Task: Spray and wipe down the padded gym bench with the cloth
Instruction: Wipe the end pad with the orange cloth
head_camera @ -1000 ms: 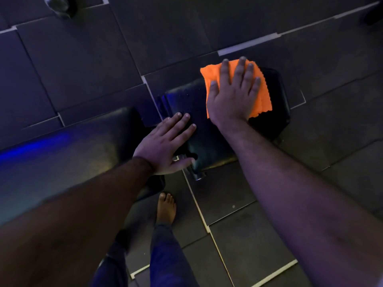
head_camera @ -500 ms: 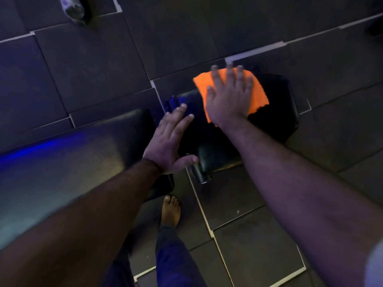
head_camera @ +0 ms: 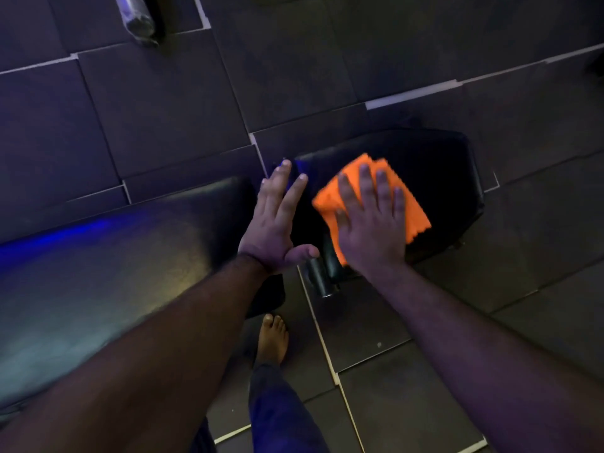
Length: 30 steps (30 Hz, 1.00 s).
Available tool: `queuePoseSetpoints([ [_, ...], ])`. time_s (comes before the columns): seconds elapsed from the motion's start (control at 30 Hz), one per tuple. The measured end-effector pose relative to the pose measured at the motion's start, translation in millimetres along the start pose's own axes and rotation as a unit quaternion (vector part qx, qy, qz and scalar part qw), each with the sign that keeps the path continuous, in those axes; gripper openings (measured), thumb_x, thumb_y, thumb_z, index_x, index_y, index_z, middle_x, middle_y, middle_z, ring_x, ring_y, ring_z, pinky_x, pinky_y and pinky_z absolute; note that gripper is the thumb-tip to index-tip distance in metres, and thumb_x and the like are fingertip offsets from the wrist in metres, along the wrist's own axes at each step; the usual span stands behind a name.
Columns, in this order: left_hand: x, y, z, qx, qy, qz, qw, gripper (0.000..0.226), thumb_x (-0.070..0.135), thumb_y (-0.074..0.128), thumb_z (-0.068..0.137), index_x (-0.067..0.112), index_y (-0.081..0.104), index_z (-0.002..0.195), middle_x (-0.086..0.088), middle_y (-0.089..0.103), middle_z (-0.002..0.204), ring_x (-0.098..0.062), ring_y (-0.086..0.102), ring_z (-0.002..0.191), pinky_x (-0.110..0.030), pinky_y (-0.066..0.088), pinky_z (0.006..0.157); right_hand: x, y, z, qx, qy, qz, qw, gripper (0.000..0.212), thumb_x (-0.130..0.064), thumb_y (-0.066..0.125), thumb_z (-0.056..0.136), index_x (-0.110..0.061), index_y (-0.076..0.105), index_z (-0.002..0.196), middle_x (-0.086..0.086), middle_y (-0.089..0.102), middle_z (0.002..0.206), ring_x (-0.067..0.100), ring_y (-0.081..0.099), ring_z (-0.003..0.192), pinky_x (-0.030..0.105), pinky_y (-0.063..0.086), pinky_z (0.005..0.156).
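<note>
Bench seat pad [head_camera: 441, 178], black and padded, sits right of centre, with the longer back pad [head_camera: 108, 273] stretching off toward nine o'clock, a blue gleam running along its top. Both pads stand over a dark tiled floor [head_camera: 163, 119].

Up at eleven o'clock on those tiles lies a bottle [head_camera: 135, 19], on its side it seems; too dim and blurred to say what is in it.

Now the hands. Right hand [head_camera: 369, 230] is spread flat, palm down, fingers splayed wide, pressing the orange cloth [head_camera: 415, 217] against the seat pad's near-left part. Nothing is gripped; the cloth is pinned under the open palm, its edges poking out at twelve and three o'clock of the hand.

Left hand [head_camera: 274, 223] is open too, fingers straight and pointing to one o'clock, thumb stuck out toward the right hand. It sits over the gap between the two pads, holding nothing; whether it actually touches the seat pad's edge, I cannot tell.

Below, at six o'clock, a bare foot [head_camera: 273, 338] stands on the tiles beside a short metal tube [head_camera: 318, 276] of the frame.
</note>
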<state>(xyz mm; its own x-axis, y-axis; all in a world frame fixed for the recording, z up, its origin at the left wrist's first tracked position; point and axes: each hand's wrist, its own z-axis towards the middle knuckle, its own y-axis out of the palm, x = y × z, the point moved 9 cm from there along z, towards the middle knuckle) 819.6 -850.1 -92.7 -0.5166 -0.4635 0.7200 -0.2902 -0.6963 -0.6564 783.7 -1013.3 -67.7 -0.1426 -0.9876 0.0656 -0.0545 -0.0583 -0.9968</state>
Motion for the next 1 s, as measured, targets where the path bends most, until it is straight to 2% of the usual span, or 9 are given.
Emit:
queuePoseSetpoints([
  [0.07, -0.9, -0.8, -0.4, 0.003, -0.002, 0.008, 1.0, 0.119, 0.096, 0.028, 0.09, 0.003, 0.019, 0.165, -0.04, 0.012, 0.171, -0.056, 0.014, 0.162, -0.07, 0.011, 0.13, -27.3, 0.6, 48.6, -0.002, 0.016, 0.016, 1.0, 0.064, -0.049, 0.039, 0.105, -0.035, 0.03, 0.167, 0.007, 0.021, 0.177, 0.035, 0.016, 0.164, 0.059, 0.012, 0.13],
  [0.17, -1.8, -4.2, 0.1, 0.008, -0.007, 0.01, 1.0, 0.118, 0.096, 0.027, 0.09, 0.005, 0.017, 0.165, -0.042, 0.011, 0.171, -0.054, 0.01, 0.163, -0.065, 0.004, 0.131, -53.5, 6.4, 87.2, -0.026, -0.013, 0.02, 0.999, 0.058, -0.048, 0.035, 0.106, -0.034, 0.039, 0.162, 0.008, 0.029, 0.175, 0.035, 0.019, 0.163, 0.059, 0.011, 0.131],
  [0.27, -2.5, -7.9, 3.0, 0.007, -0.029, 0.001, 1.0, 0.12, 0.097, 0.027, 0.09, 0.006, 0.013, 0.166, -0.04, 0.007, 0.173, -0.052, 0.006, 0.164, -0.067, 0.004, 0.131, -51.8, 6.5, 57.4, -0.007, -0.052, 0.026, 0.998, 0.059, -0.048, 0.036, 0.108, -0.031, 0.035, 0.164, 0.01, 0.027, 0.175, 0.036, 0.021, 0.162, 0.058, 0.012, 0.131],
  [0.37, -1.5, -6.9, 5.6, -0.016, -0.029, 0.019, 0.999, 0.121, 0.096, 0.027, 0.09, 0.003, 0.014, 0.167, -0.038, 0.009, 0.174, -0.052, 0.008, 0.164, -0.067, 0.005, 0.131, -40.7, 16.8, -25.1, -0.009, -0.089, -0.001, 0.996, 0.069, -0.052, 0.042, 0.108, -0.032, 0.018, 0.17, 0.008, 0.01, 0.18, 0.033, 0.011, 0.165, 0.057, 0.01, 0.132],
  [0.47, 2.8, 9.5, 4.4, -0.092, 0.012, 0.087, 0.992, 0.119, 0.094, 0.025, 0.093, 0.004, 0.019, 0.17, -0.027, 0.012, 0.178, -0.045, 0.012, 0.166, -0.065, 0.01, 0.133, 3.2, 18.8, -81.2, 0.01, -0.003, 0.009, 1.0, 0.067, -0.052, 0.039, 0.111, -0.032, 0.017, 0.171, 0.001, 0.009, 0.18, 0.026, 0.01, 0.166, 0.055, 0.014, 0.132],
  [0.6, 3.5, 42.1, -2.7, -0.191, 0.059, 0.199, 0.96, 0.109, 0.094, 0.021, 0.094, 0.023, 0.012, 0.176, -0.01, 0.006, 0.183, -0.031, 0.005, 0.17, -0.061, 0.011, 0.134, 74.2, 0.2, -54.1, 0.033, 0.126, 0.039, 0.991, 0.064, -0.051, 0.036, 0.111, -0.029, 0.023, 0.17, 0.003, 0.016, 0.179, 0.031, 0.017, 0.165, 0.055, 0.016, 0.131],
  [0.77, 0.3, 48.0, -4.8, -0.186, 0.056, 0.257, 0.947, 0.103, 0.088, 0.033, 0.097, 0.026, 0.01, 0.176, -0.009, 0.003, 0.184, -0.029, 0.003, 0.17, -0.057, 0.007, 0.136, 150.6, -24.9, 17.6, 0.06, 0.303, 0.092, 0.947, 0.062, -0.048, 0.031, 0.11, -0.028, 0.025, 0.169, 0.006, 0.018, 0.178, 0.035, 0.018, 0.163, 0.059, 0.018, 0.129],
  [0.9, 1.7, 46.3, -3.0, -0.186, 0.056, 0.264, 0.945, 0.104, 0.088, 0.031, 0.097, 0.023, 0.013, 0.176, -0.011, 0.004, 0.183, -0.03, 0.004, 0.17, -0.056, 0.008, 0.136, 115.6, -15.4, -33.1, 0.086, 0.3, 0.112, 0.944, 0.063, -0.046, 0.034, 0.111, -0.025, 0.024, 0.17, 0.008, 0.014, 0.179, 0.034, 0.012, 0.165, 0.059, 0.019, 0.129],
  [1.0, 0.3, 46.6, -3.2, -0.18, 0.057, 0.262, 0.946, 0.104, 0.087, 0.035, 0.097, 0.022, 0.016, 0.176, -0.01, 0.005, 0.184, -0.029, 0.004, 0.17, -0.055, 0.01, 0.136, 75.1, 7.9, -86.2, 0.059, 0.267, 0.131, 0.953, 0.065, -0.049, 0.032, 0.112, -0.021, 0.023, 0.17, 0.012, 0.01, 0.179, 0.037, 0.004, 0.166, 0.063, 0.017, 0.129],
])
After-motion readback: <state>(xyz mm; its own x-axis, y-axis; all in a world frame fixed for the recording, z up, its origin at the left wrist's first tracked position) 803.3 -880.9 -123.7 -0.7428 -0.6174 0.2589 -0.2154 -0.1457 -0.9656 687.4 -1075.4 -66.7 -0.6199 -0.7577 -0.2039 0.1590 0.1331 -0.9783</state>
